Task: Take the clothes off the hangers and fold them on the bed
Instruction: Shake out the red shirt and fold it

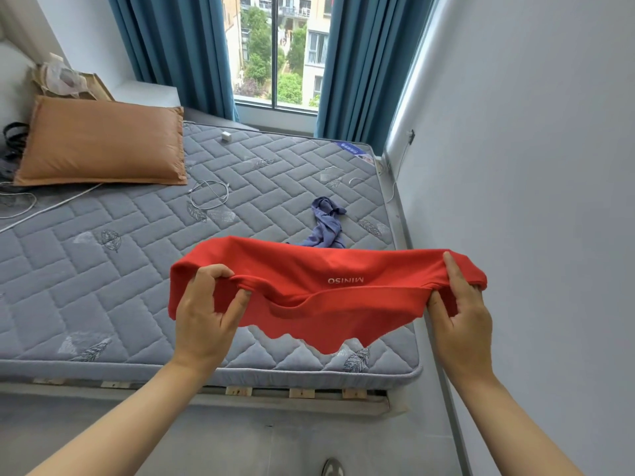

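Head view: red shirt (326, 290) held stretched in the air over the near edge of the bed (137, 269) (white logo reads mirrored). Left hand (206, 314) pinches its left edge, right hand (460, 310) grips the right edge. Crumpled blue garment (326, 225) lies on the mattress behind; orange pillow (103, 146) far left.

Daylit window (275, 49) between teal curtains (175, 53), pale walls (532, 166).

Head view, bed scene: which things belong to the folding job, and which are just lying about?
Job:
red garment, held up by left hand and right hand
crumpled blue garment
mattress

Lying about:
orange pillow
white cable
small white cube
curtains
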Action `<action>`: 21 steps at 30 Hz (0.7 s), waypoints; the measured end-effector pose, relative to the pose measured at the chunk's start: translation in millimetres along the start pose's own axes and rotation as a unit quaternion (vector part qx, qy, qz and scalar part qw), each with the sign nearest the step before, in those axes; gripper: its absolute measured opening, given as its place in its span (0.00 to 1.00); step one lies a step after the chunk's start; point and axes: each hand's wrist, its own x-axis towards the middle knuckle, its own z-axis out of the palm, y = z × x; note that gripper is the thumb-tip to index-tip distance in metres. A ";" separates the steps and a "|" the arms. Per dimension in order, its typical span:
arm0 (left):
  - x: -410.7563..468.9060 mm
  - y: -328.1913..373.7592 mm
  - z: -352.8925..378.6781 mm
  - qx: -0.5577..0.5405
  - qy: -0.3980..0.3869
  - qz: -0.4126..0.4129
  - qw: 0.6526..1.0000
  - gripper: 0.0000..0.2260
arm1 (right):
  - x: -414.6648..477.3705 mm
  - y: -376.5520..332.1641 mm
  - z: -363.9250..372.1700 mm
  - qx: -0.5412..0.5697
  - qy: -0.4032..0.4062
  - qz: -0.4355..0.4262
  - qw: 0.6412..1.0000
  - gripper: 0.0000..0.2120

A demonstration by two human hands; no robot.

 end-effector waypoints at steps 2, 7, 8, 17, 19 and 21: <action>-3.9 3.3 -4.9 -0.002 0.002 0.006 1.000 0.14 | -6.4 -4.1 -3.3 0.004 0.005 -0.002 1.000 0.29; -12.1 10.9 -16.3 -0.016 0.020 0.035 0.999 0.11 | -22.1 -8.2 -10.6 0.025 0.055 -0.021 0.998 0.28; -13.0 11.5 -18.2 -0.019 0.023 0.043 0.999 0.10 | -24.4 -7.2 -11.3 0.027 0.067 -0.027 0.997 0.28; 6.6 -10.4 2.9 0.008 0.004 0.058 0.998 0.10 | -0.2 7.6 9.6 0.030 0.069 -0.016 0.997 0.27; 15.8 -23.3 16.6 0.022 -0.015 0.039 0.999 0.11 | 15.4 17.7 23.1 0.026 0.049 0.008 0.998 0.26; 27.5 -38.6 34.0 0.039 -0.035 0.015 0.999 0.12 | 35.0 31.3 41.4 0.022 0.022 0.040 0.999 0.26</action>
